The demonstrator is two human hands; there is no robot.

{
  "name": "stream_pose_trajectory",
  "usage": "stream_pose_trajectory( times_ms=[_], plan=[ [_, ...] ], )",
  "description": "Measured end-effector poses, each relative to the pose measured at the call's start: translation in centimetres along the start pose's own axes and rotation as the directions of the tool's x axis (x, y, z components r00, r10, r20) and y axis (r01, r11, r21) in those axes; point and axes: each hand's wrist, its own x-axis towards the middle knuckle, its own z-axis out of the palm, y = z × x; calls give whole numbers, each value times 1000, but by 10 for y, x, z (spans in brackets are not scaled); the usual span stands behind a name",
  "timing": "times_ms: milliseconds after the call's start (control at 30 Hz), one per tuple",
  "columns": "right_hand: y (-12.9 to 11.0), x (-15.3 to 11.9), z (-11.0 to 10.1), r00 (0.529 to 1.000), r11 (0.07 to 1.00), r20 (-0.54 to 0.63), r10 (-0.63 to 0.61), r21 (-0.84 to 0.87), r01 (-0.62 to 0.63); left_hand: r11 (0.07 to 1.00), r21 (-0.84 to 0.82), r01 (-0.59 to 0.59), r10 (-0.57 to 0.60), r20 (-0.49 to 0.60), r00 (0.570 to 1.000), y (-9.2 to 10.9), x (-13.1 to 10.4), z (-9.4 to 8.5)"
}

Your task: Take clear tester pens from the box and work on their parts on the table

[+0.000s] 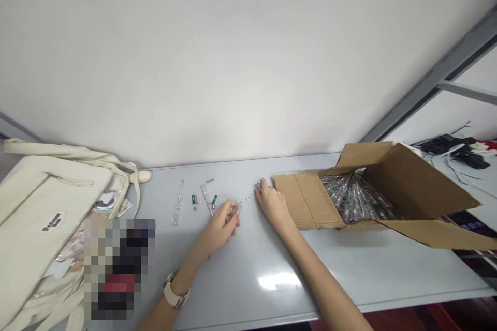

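Observation:
My left hand (221, 226) is closed around a clear tester screwdriver (238, 207), its see-through end showing past the fingers. My right hand (272, 204) rests on the table by the carton flap, fingertips pressed together on a small shiny piece (258, 185) that I cannot make out. Left of my hands lie a clear screwdriver (177, 207) and a second clear screwdriver (205, 194). Beside them are a green circuit board (194, 199), another green board (214, 200) and a small metal spring (210, 180). A tiny round part (248, 198) sits between my hands.
An open cardboard box (407, 181) on the right holds many clear screwdrivers (355, 199), its flap lying toward my right hand. At the left are a cream bag (58, 201) and a blurred-out dark item (124, 269). Black cables (446, 147) lie beyond the box, near a grey metal frame.

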Motion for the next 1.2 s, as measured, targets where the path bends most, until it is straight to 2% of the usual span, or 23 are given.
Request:
stream_pose_trajectory(
  times_ms=[133,200,333,433,567,633,700,767,833,933,1000,1200],
  plan=[
    [-4,0,16,997,996,-72,36,-79,-41,1000,-17,-10,10,-15,1000,-5,2,3],
    [-3,-1,24,987,995,-158,17,-98,-32,1000,-18,-20,20,-13,1000,-5,2,3],
    [-1,-2,36,917,994,-394,-58,-103,19,999,-27,-24,24,-2,1000,-6,3,3],
    [-2,-2,40,897,997,-435,-70,-71,44,999,-39,-25,25,-11,1000,-7,3,4],
    [-3,-2,37,897,996,-433,-86,-39,77,997,-70,-33,31,-22,999,-9,4,4],
    [-1,-5,33,893,991,-433,-119,-1,131,995,-93,-40,36,-39,999,-10,5,5],
    [1,-10,27,888,954,-398,-232,87,288,991,-126,-46,38,-67,997,-9,7,6],
    [2,-16,20,858,865,-340,-384,192,463,986,-158,-52,39,-88,995,-8,7,6],
    [1,-22,13,845,780,-289,-450,335,529,982,-179,-63,47,-93,995,-5,8,6],
    [-7,-29,4,918,722,-184,-351,572,391,979,-186,-85,74,-66,995,2,6,5],
    [-12,-31,0,949,693,-104,-296,660,289,976,-193,-102,97,-38,995,6,4,5],
    [-11,-27,-2,943,664,-37,-330,701,260,977,-182,-114,121,26,992,10,-1,4]
  ],
)
